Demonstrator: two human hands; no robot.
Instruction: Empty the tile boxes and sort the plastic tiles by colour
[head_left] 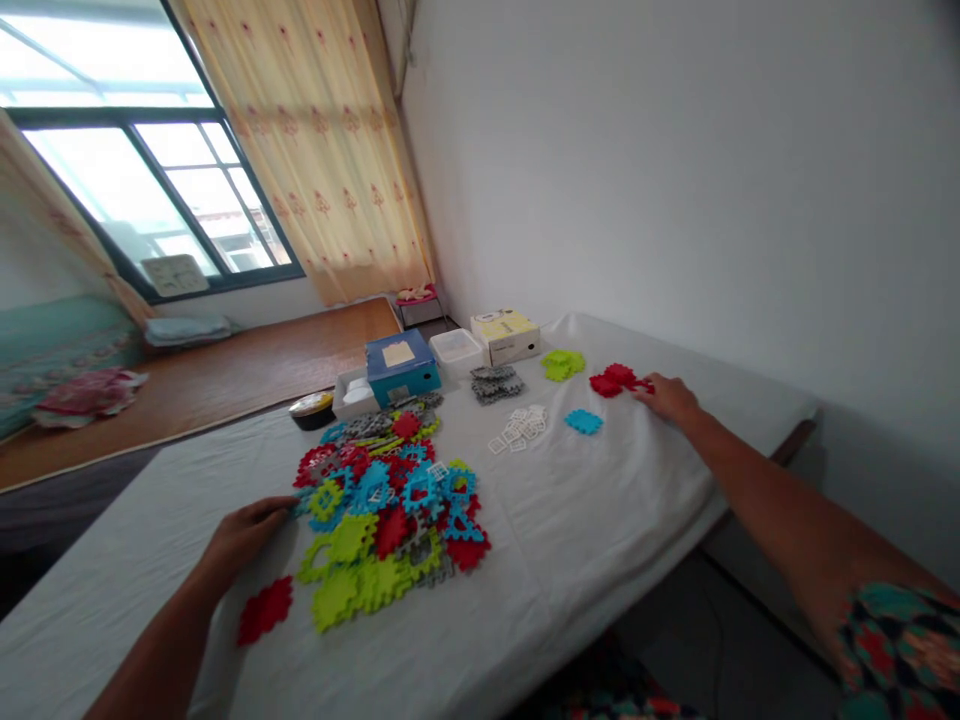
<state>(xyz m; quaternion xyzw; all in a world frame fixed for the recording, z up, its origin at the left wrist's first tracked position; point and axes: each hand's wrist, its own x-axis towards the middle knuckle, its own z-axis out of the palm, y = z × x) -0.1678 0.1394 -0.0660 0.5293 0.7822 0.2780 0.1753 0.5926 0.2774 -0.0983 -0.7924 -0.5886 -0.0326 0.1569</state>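
Observation:
A big heap of red, blue, green and grey interlocking plastic pieces [390, 510] lies on a table under a white cloth [600, 520]. My left hand [244, 535] rests at the heap's left edge, its fingertips pinching a blue piece. My right hand [667, 398] reaches far right and touches a small pile of red pieces [613, 380], fingers bent over a red piece. Sorted piles lie between: green pieces [562, 364], a blue piece [583, 422], white pieces [519, 428], grey pieces [495, 385]. A lone red piece [265, 610] lies near my left forearm.
At the table's far edge stand a blue box [401, 368], a white-and-yellow box [505, 336], a clear plastic container [457, 348], a white tray [352, 392] and a round tin [312, 410]. A white wall runs along the right. A wooden platform, curtain and window lie beyond.

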